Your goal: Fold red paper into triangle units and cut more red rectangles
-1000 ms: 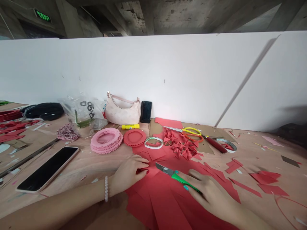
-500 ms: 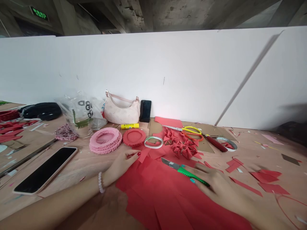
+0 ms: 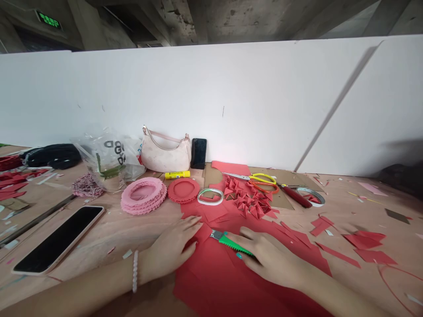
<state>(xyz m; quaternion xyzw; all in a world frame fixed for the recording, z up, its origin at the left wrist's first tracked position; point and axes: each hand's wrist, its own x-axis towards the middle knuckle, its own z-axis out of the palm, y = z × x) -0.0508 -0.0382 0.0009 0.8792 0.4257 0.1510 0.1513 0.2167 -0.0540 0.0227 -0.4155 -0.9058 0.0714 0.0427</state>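
My right hand [image 3: 267, 255] grips a green utility knife [image 3: 235, 245], its metal blade pointing left. The blade tip meets a small piece of red paper [image 3: 204, 234] by the fingers of my left hand [image 3: 173, 246]. That hand, with a beaded bracelet [image 3: 135, 270] at its wrist, holds the piece between thumb and fingers; part of it is hidden under the hand. Beneath both hands lie large overlapping red paper sheets [image 3: 218, 281]. Just beyond are a roll of tape [image 3: 210, 197] and a heap of folded red paper pieces [image 3: 249, 200].
Scalloped pink rings [image 3: 143, 207] and red rings [image 3: 183, 198] lie behind my left hand, near a glue stick [image 3: 177, 175]. Scissors [image 3: 262, 179] and a red-handled tool [image 3: 295, 196] are farther back. A phone [image 3: 59, 240] lies left; a handbag [image 3: 165, 152] stands against the white partition [image 3: 264, 97].
The knife and my right hand have moved left and nearer to me, bringing the blade to the paper by my left hand. My left hand has turned and come slightly nearer.
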